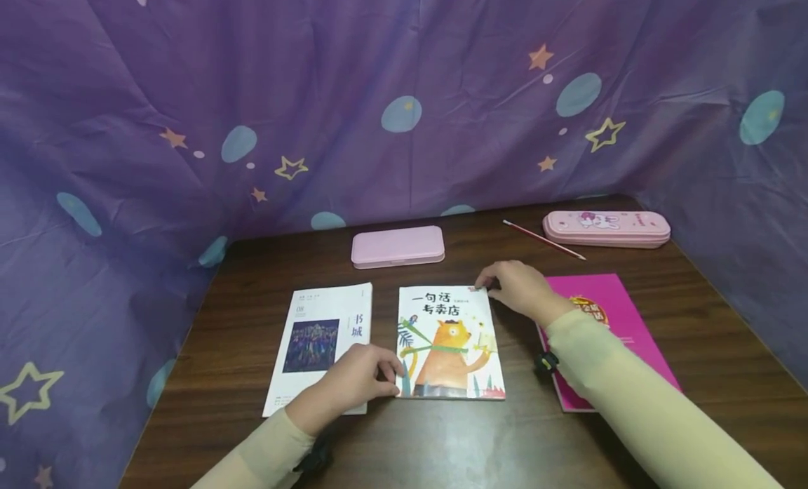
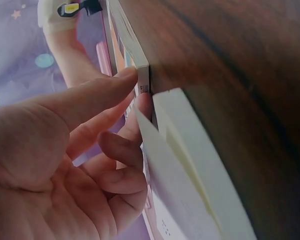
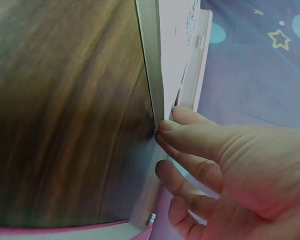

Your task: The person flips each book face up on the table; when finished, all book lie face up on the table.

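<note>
A picture book (image 1: 445, 349) with an orange bear on its white cover lies flat on the table, between two other books. At its lower left corner, the thumb and a finger of my left hand (image 1: 358, 377) pinch the edge; the left wrist view shows the thumb (image 2: 102, 95) on the corner. My right hand (image 1: 520, 289) holds the upper right corner, with thumb (image 3: 200, 137) and forefinger at the edge in the right wrist view. Under my left hand is a white book (image 1: 315, 306) with a dark picture, its cover slightly lifted. A magenta book (image 1: 631, 327) lies partly beneath my right forearm.
Behind the books, a plain pink case (image 1: 398, 246) lies on the dark wooden table (image 1: 416, 447). Farther right are a red pencil (image 1: 544, 239) and a pink pencil case (image 1: 606, 229) with a rabbit on it. A purple curtain (image 1: 353, 68) surrounds the back and sides.
</note>
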`<state>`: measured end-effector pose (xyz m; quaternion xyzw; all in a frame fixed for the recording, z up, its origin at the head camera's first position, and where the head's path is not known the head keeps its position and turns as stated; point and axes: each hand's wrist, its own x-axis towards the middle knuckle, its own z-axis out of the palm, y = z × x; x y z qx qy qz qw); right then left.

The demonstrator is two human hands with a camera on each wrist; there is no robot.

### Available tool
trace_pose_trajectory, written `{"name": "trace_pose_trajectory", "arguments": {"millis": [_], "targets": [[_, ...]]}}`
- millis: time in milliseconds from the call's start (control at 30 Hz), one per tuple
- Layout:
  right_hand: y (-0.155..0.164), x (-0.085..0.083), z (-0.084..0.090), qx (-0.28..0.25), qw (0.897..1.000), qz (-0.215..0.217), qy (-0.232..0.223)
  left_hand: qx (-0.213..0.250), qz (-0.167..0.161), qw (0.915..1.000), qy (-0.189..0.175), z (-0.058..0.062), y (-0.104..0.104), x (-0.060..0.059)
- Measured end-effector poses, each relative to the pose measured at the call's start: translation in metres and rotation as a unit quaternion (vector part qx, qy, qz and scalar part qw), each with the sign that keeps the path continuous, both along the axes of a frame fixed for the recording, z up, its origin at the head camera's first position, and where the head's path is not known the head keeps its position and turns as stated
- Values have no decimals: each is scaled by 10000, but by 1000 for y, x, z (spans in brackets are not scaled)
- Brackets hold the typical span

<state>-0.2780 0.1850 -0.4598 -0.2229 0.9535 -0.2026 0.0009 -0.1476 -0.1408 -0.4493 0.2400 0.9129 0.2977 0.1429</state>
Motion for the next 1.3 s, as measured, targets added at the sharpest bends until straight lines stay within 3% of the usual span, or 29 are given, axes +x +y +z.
{"name": "trace_pose_trajectory", "arguments": {"millis": [233, 533, 767, 1033, 1300], "targets": [[-3, -7, -2, -136, 9998, 113, -41, -30, -51, 9999, 152, -2, 1, 1], [6, 6, 4, -328, 9974, 638, 11, -183, -21, 9997, 139, 0, 3, 0], [18, 21, 5, -319, 9966, 755, -82, -848, -12, 9935, 765, 7, 5, 2], [46, 32, 14, -460, 9969, 635, 60, -969, 283, 9885, 1124, 10, 19, -1], [89, 31, 20, -505, 9979, 380, 154, -1020, 21, 9865, 1278, 9, 47, -5]]}}
